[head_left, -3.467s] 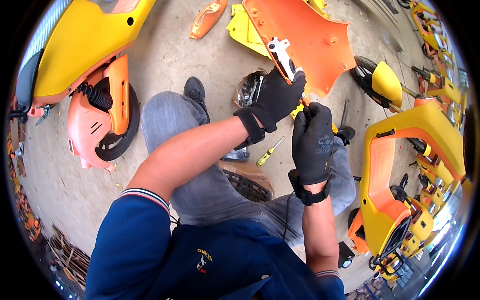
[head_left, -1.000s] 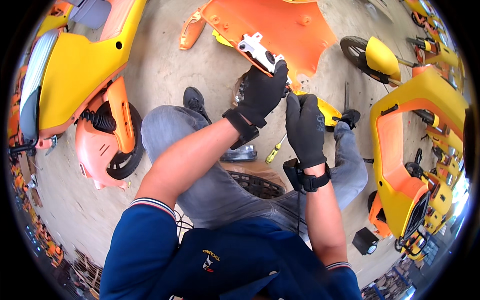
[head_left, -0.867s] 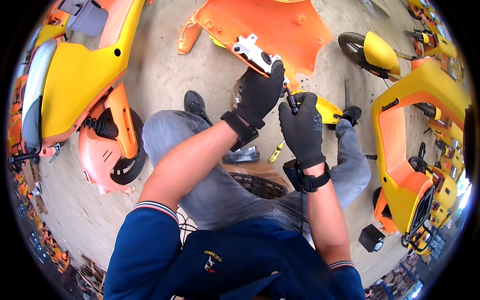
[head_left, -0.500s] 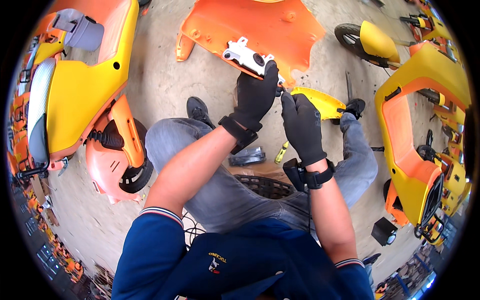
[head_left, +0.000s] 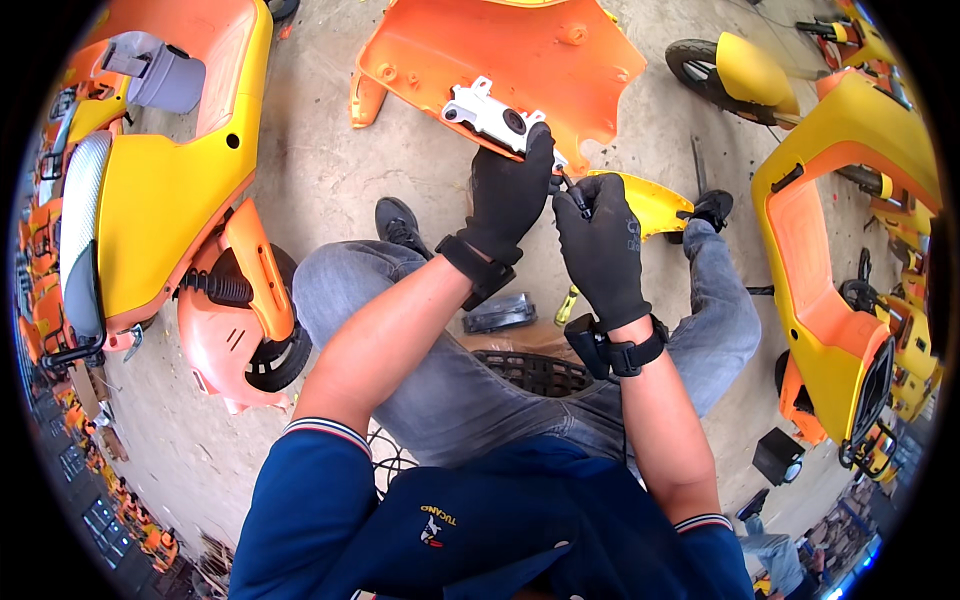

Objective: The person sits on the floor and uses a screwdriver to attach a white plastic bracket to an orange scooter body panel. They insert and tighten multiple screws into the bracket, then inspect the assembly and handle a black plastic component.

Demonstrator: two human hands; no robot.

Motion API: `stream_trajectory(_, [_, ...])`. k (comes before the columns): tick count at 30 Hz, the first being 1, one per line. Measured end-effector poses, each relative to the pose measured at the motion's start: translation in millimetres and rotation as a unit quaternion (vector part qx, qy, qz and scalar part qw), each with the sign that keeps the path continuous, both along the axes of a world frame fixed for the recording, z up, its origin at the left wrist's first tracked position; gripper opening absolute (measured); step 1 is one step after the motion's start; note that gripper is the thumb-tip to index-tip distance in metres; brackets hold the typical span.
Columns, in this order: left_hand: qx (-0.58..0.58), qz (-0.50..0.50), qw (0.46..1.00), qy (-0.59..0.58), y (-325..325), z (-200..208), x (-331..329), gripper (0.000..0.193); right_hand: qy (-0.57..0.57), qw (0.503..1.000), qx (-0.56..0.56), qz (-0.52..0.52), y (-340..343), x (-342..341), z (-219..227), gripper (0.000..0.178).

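I look down on a greyish concrete floor [head_left: 325, 165], scuffed and flecked with small debris. On it I can make out a curved yellow panel [head_left: 655, 205], a thin dark bar [head_left: 699, 162] near that, a yellow-handled screwdriver [head_left: 566, 304], and, toward my right, a small black box [head_left: 774, 456].

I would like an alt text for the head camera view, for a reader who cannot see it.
A black-gloved left hand grips an orange panel and a white part at its edge, while a black-gloved right hand points a slim dark tool toward them. Yellow-and-orange scooter bodies are on both sides.
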State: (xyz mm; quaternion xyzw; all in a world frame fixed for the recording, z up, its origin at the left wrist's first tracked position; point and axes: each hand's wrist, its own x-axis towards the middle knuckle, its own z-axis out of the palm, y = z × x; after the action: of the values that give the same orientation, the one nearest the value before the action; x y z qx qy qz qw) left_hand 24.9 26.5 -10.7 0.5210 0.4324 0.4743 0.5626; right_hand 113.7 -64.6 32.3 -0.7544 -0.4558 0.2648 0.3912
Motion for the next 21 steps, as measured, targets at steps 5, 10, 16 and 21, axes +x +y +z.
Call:
stream_trajectory(5, [-0.004, -0.001, 1.0, 0.0, -0.5, 1.1, 0.8, 0.024, -0.021, 1.0, 0.004, 0.003, 0.0, 1.1, 0.2, 0.021])
stream_trajectory(10, [-0.003, -0.003, 1.0, 0.001, -0.6, 1.8, 0.4, 0.024, -0.035, 0.999, -0.002, 0.008, -0.5, 1.6, 1.5, 0.021])
stream_trajectory(16, [0.009, -0.003, 1.0, 0.003, -0.2, -1.3, 0.3, 0.024, -0.042, 0.999, -0.016, 0.009, -0.3, 1.7, 4.1, 0.023])
stream_trajectory(21, [0.006, -0.009, 1.0, 0.017, 0.1, 0.0, -0.8, 0.024, -0.05, 0.999, -0.009, 0.014, -0.5, 2.0, 4.6, 0.024])
